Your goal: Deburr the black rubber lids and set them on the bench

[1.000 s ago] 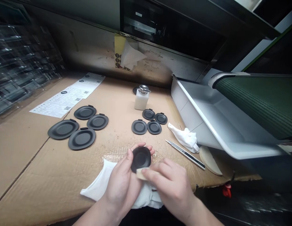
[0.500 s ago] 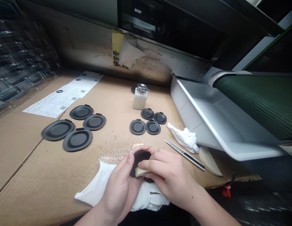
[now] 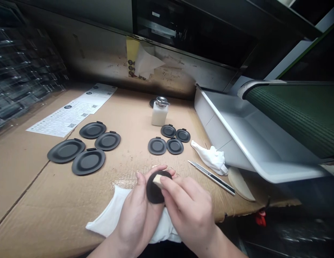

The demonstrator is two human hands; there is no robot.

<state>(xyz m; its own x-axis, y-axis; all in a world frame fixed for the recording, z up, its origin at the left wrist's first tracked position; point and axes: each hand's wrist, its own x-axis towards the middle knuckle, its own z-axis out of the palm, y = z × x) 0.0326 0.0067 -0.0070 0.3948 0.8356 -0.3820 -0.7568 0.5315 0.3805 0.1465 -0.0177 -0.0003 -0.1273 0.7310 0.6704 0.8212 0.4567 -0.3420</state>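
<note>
My left hand (image 3: 138, 208) cups a round black lid (image 3: 154, 195), its face turned up toward me. Between the thumb and fingers of my right hand (image 3: 189, 206) is a small cream-coloured block, perhaps a piece of sponge (image 3: 157, 180), pressed to the upper part of the lid. Under both hands lies a white cloth (image 3: 109, 215) at the cardboard's front edge. Several similar black lids with small tabs rest flat beyond: larger ones (image 3: 88, 161) to the left, smaller ones (image 3: 157, 146) in the middle.
A white pump bottle (image 3: 159, 114) with a metal top stands behind the smaller lids. To the right are a utility knife (image 3: 211, 177), a crumpled white cloth (image 3: 211, 157), a cream half-round pad (image 3: 240, 184) and a grey bin (image 3: 231, 139). Printed sheets (image 3: 72, 109) lie at the back left.
My right hand has moved the cream block from the lower part of the lid up to its top. More of the lid's face now shows.
</note>
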